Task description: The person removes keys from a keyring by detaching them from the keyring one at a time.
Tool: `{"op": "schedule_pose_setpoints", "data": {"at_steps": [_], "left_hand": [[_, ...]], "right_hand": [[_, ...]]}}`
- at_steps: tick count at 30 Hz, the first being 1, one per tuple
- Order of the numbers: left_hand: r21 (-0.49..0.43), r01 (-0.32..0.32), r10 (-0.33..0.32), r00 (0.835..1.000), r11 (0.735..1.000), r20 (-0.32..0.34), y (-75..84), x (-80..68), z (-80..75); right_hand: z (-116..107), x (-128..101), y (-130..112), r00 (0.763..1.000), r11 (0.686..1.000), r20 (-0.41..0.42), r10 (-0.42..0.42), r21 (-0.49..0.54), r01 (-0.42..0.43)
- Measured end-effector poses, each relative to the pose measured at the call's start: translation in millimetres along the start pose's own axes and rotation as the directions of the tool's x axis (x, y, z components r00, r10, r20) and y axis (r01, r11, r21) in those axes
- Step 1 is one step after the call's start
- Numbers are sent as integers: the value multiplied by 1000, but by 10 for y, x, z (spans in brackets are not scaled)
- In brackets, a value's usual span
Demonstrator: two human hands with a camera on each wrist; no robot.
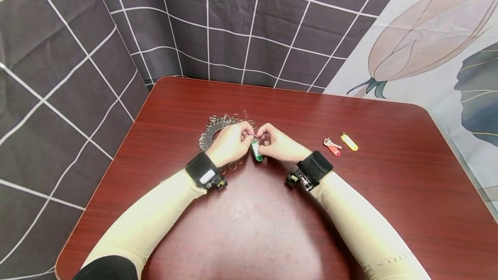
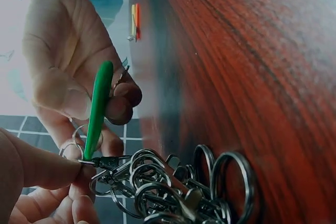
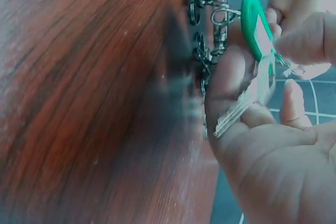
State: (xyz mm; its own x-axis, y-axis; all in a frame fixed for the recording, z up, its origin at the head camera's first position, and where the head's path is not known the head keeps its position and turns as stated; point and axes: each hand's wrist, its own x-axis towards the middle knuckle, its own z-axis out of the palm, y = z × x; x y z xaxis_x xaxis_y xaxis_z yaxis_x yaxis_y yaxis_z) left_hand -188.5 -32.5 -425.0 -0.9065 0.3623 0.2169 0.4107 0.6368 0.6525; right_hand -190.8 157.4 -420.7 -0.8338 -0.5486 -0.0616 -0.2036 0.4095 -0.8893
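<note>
A green key tag (image 1: 257,150) with a white label hangs between the two hands over the table. A silver key (image 3: 239,108) is attached to it and lies along the right hand's fingers in the right wrist view. My right hand (image 1: 279,142) holds the tag, with its thumb and fingers on either side. With thumb and forefinger, my left hand (image 1: 230,142) pinches a small metal ring at the tag's end. Beneath the left hand lies a dark round band (image 1: 209,136) edged with metal clasps and split rings (image 2: 157,182), partly hidden by that hand.
Right of the hands, a red key tag (image 1: 334,151) with a key lies on the reddish-brown table (image 1: 233,228), and a yellow key tag (image 1: 349,142) lies beside it. A dark gridded cloth (image 1: 233,25) hangs behind the table and along its left side.
</note>
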Motion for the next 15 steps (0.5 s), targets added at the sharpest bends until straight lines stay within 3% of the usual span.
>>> {"op": "schedule_pose_setpoints", "data": {"at_steps": [2,9,15], "left_hand": [[9,3,-3,1000,1000,4,6,-3,-4],[54,6,-7,1000,999,0,27,-12,-15],[52,5,-5,1000,999,-9,29,-25,-19]], "right_hand": [[18,50,87,1000,1000,2,-1,-12,1],[44,68,79,998,974,-57,-29,-224,16],[21,27,70,997,964,-68,-34,-265,15]]}}
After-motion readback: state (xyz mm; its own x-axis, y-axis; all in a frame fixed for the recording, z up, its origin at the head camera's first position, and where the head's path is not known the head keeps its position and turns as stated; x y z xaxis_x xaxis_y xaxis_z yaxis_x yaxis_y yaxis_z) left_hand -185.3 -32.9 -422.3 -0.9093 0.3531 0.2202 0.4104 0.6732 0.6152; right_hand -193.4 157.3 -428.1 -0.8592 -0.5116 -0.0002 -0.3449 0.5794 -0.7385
